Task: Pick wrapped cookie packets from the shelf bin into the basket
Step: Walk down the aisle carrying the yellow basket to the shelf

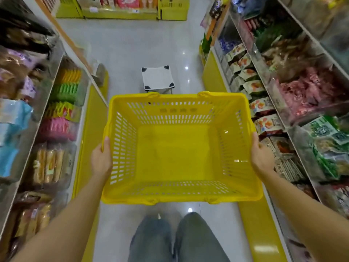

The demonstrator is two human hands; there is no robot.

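Note:
A yellow plastic basket (179, 195) with slotted walls hangs level in front of me, and nothing lies inside it. My left hand (101, 159) grips its left rim, thumb on top of the edge. My right hand (261, 157) grips the right rim the same way. Wrapped snack packets fill clear bins on both sides: orange, green and pink stacked packets (66, 95) on the left shelf, white packets with orange print (264, 110) on the right shelf. Which of them are the cookie packets I cannot tell.
I stand in a narrow aisle with a glossy grey floor (132, 44). A small white folding stool (157, 78) stands on the floor just beyond the basket. Yellow shelf bases (90, 138) line both sides. More yellow shelving (120, 14) closes the far end.

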